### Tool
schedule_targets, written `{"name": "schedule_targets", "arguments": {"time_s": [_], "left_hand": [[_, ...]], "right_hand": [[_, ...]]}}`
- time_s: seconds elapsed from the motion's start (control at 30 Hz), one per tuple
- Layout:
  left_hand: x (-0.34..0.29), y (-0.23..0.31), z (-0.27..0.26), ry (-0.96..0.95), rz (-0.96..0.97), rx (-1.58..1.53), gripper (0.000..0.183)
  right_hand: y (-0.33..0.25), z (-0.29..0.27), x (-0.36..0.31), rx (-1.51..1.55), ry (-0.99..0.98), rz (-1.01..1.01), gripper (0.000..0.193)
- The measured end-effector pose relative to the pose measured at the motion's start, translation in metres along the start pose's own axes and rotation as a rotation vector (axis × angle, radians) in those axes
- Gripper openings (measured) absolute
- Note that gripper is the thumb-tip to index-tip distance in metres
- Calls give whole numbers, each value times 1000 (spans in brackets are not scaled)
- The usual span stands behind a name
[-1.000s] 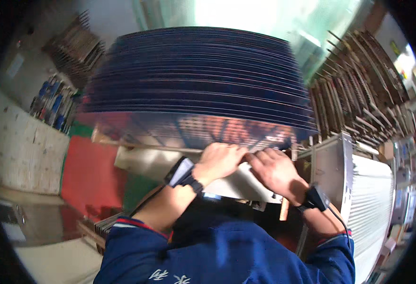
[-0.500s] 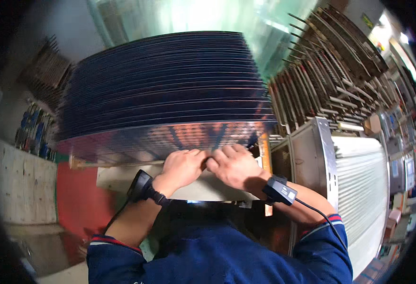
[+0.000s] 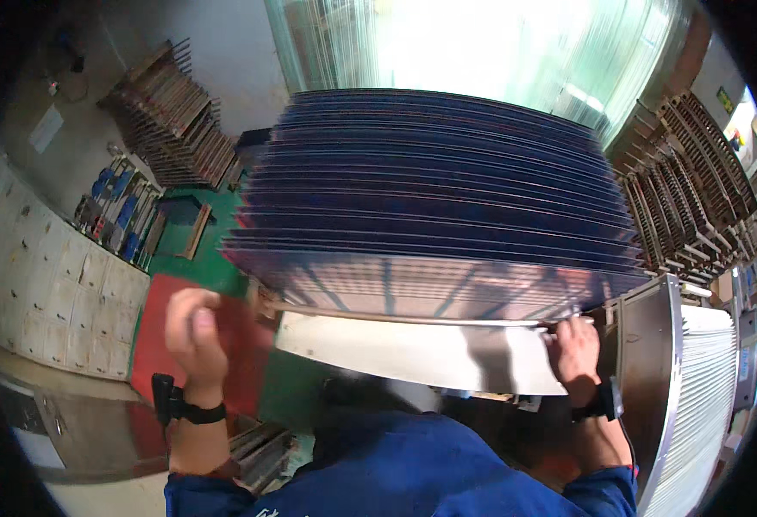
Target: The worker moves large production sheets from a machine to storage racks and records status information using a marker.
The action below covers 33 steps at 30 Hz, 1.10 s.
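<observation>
Right hand (image 3: 572, 345) is pinching the thin sheet's (image 3: 413, 320) right end under the dark panel stack (image 3: 434, 198) at frame centre, steadying it, while left hand (image 3: 196, 332) is hovering loose, empty, at lower left.

Small green wall sign (image 3: 727, 98), upper right

Around me: green and red painted floor (image 3: 190, 297); a row of pale panelled cabinets (image 3: 46, 297) at my left; slotted brown wooden racks (image 3: 172, 112) against the grey wall, more (image 3: 693, 185) at my right; bright translucent window panels (image 3: 482, 43) ahead (strong daylight); white ribbed metal housing (image 3: 697, 405).
</observation>
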State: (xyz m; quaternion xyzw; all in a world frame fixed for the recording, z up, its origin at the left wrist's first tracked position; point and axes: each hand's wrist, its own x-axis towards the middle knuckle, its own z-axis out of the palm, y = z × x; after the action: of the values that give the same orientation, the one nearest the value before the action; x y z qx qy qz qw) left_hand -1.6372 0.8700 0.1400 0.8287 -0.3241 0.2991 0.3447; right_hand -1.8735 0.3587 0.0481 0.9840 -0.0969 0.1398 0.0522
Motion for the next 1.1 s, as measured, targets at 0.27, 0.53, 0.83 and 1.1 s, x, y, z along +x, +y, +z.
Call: {"name": "schedule_targets", "arguments": {"time_s": [0.27,0.53,0.83,1.1], "left_hand": [[32,-158,23,-84,-909,-1261,37],[86,-183,100,-355,-1245,-1182,31],[121,-180,98,-500,-1526,-1393,20],[173,-255,56,-649,-1546,-1678,27]], "right_hand": [[-33,-3,-2,-172,-5,195,27],[-64,8,1,11,77,470,25],[-101,14,11,198,165,777,16],[-175,19,17,87,252,753,32]]}}
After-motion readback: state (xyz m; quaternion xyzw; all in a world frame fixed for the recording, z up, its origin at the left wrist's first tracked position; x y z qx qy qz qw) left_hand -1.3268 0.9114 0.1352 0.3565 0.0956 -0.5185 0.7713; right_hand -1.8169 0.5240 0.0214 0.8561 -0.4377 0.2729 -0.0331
